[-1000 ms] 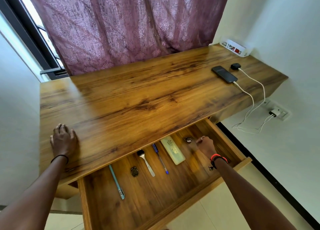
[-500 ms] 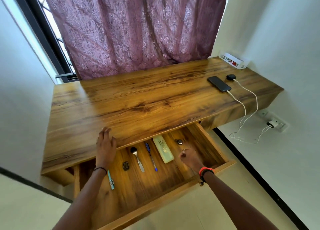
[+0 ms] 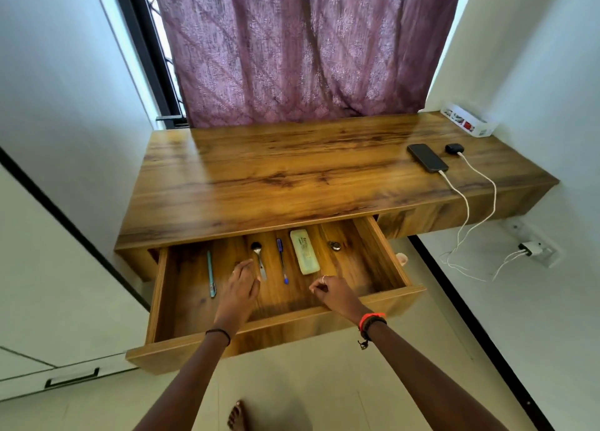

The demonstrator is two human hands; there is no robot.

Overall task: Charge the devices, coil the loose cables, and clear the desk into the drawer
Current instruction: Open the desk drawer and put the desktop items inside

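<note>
Head view. The drawer (image 3: 292, 326) stands pulled out below the desk (image 3: 292, 177), and both hands are down inside it, apart from each other.

The left hand (image 3: 242, 281) reaches over the drawer floor with fingers fairly straight and nothing held. Just to its left lies a teal pen (image 3: 211, 273). Just to its right, close to the fingertips, lies a spoon (image 3: 259, 258) with its bowl toward the desk.

The right hand (image 3: 336, 292) hangs near the drawer's front wall with its fingers curled in toward the thumb. It is blurred, and I cannot tell whether it pinches anything. Between the two hands and a little beyond them lies a blue pen (image 3: 281, 261). Just beyond the right hand lies a pale green case (image 3: 304, 252), and past that a small round metal thing (image 3: 334, 245).

Far beyond the right hand, on the desk's right end, a phone (image 3: 427, 158) and a dark earbud case (image 3: 453, 148) lie side by side. Each has one of the white cables (image 3: 462, 200) plugged in. The cables hang over the desk edge to a charger (image 3: 531, 249) in the wall socket.

A white box (image 3: 467, 124) sits in the desk's back right corner, and a purple curtain (image 3: 292, 47) hangs behind.
</note>
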